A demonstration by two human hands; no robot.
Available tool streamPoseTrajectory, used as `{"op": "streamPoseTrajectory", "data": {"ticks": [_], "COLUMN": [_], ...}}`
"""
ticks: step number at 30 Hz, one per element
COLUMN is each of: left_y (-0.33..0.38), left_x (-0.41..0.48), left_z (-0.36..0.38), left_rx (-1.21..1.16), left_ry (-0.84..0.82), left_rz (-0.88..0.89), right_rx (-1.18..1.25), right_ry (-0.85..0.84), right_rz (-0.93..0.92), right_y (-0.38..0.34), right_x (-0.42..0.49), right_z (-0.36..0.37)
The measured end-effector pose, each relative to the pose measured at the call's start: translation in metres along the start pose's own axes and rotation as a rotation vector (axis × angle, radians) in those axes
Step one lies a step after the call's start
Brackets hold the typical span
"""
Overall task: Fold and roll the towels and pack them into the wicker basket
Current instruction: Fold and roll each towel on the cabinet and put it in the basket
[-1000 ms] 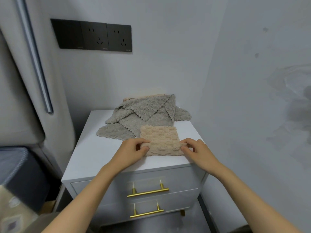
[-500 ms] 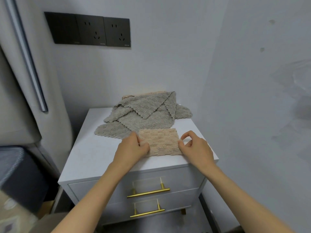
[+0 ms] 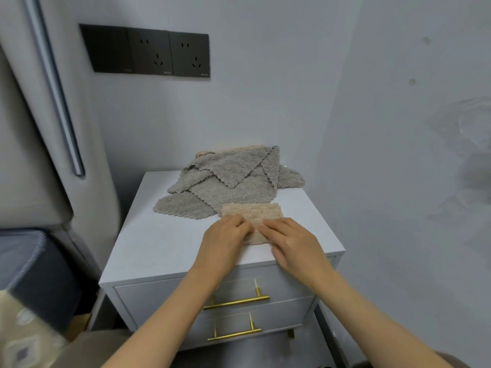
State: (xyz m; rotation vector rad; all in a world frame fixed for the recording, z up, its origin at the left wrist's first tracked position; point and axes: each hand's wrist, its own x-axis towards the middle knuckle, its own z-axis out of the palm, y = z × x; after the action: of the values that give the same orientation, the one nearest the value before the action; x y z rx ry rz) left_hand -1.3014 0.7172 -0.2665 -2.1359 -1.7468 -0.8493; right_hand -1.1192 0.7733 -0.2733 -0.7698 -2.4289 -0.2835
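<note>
Centre frame held the beige towel (image 3: 252, 212), folded small near the front edge of the cabinet (image 3: 164, 235), where you could reach it. Your left hand (image 3: 225, 235) curled onto its near edge while your right hand (image 3: 291, 239) pressed flatter beside it, probably to start a tight roll. Grey towels (image 3: 233, 181) lay behind; no basket showed.

Beige towel (image 3: 252, 213), seemingly ribbed; grey towels (image 3: 233, 192); white cabinet (image 3: 164, 240), gold handles (image 3: 236, 302).
</note>
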Motion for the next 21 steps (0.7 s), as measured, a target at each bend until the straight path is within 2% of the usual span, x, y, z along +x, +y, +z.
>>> {"op": "streamPoseTrajectory", "data": {"ticks": [7, 11, 16, 19, 21], "left_y": [-0.017, -0.025, -0.028, -0.032, -0.034], "left_x": [-0.011, -0.008, -0.004, -0.002, -0.001], "left_z": [-0.008, -0.007, -0.009, -0.012, -0.013], "left_rx": [-0.119, -0.209, -0.341, -0.454, -0.482], "left_ry": [-0.132, -0.161, -0.182, -0.209, -0.235], "left_rz": [-0.032, -0.061, -0.166, -0.234, -0.294], "right_rx": [-0.018, 0.056, 0.282, 0.478, 0.524], "right_ry": [-0.100, -0.196, -0.304, -0.291, -0.273], "right_rz": [0.067, 0.135, 0.321, 0.471, 0.522], "right_y": [0.012, 0.024, 0.029, 0.030, 0.031], "right_x": [-0.005, -0.007, -0.006, -0.001, 0.001], "right_z": [-0.003, -0.004, -0.003, -0.007, -0.009]}}
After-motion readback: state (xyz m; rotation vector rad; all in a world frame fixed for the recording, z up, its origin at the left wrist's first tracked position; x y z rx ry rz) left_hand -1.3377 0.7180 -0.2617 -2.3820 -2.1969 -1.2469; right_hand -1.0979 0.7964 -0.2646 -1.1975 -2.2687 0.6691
